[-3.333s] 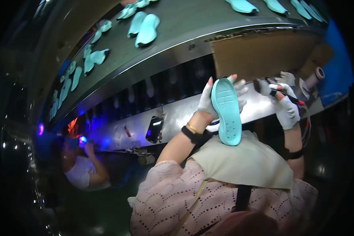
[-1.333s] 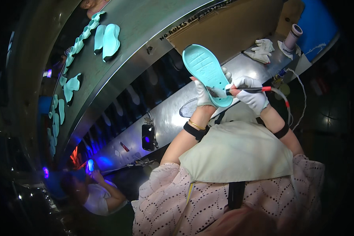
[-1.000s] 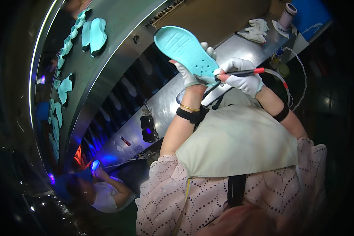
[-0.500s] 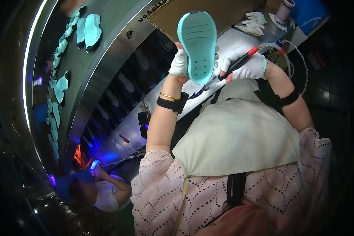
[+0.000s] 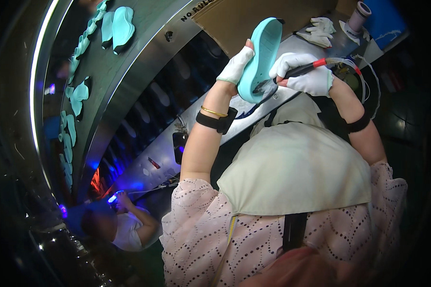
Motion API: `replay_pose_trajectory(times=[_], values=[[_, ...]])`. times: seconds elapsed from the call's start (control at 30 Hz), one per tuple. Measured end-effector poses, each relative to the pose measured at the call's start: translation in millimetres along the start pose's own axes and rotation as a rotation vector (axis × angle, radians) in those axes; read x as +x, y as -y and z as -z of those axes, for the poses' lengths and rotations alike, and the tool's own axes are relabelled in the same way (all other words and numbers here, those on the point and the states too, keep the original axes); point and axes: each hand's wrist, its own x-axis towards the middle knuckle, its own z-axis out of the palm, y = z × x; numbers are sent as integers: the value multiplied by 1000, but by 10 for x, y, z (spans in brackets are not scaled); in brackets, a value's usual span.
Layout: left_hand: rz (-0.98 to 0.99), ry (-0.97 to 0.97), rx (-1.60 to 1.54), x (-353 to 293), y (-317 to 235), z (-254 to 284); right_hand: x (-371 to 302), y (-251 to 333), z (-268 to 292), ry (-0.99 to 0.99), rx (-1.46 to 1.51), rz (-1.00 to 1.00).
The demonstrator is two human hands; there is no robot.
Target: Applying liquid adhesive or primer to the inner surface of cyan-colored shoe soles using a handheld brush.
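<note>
A turquoise shoe sole [image 5: 262, 52] is held up, tilted on its edge, with a black patch at its toe end. My left hand [image 5: 236, 66], in a white fingerless glove, is closed on the sole's left side. In my right hand [image 5: 307, 76], gloved the same way, is a black-handled brush [image 5: 299, 71] with red bands and a clear hose. Its dark bristly tip is at the lower inside of the sole; whether it touches is hard to tell.
A metal bench [image 5: 153, 155] runs under my arms, with a phone [image 5: 179, 143] on it. White gloves [image 5: 321, 31] and a spool [image 5: 359, 16] lie at the far right. Turquoise soles [image 5: 123, 28] line the conveyor [image 5: 98, 79] at left. A co-worker [image 5: 131, 225] sits lower left.
The sole has turned from showing its ridged, holed face to standing tilted on edge. The brush tip has come over the sole's lower end.
</note>
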Motion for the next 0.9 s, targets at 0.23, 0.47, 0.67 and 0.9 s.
replay_pose_trajectory(times=[0.23,0.47,0.67,0.9], values=[[5,-14,-1,4,-11,65,59,104,100,-2,59,-69],[-453,168,102,-186,-174,106,26,313,287,-62,225,-49],[-46,101,-586,-380,-114,191,-18,351,175,-315,395,31],[-91,81,-863,-256,395,-218,183,-51,-54,-547,348,-117]])
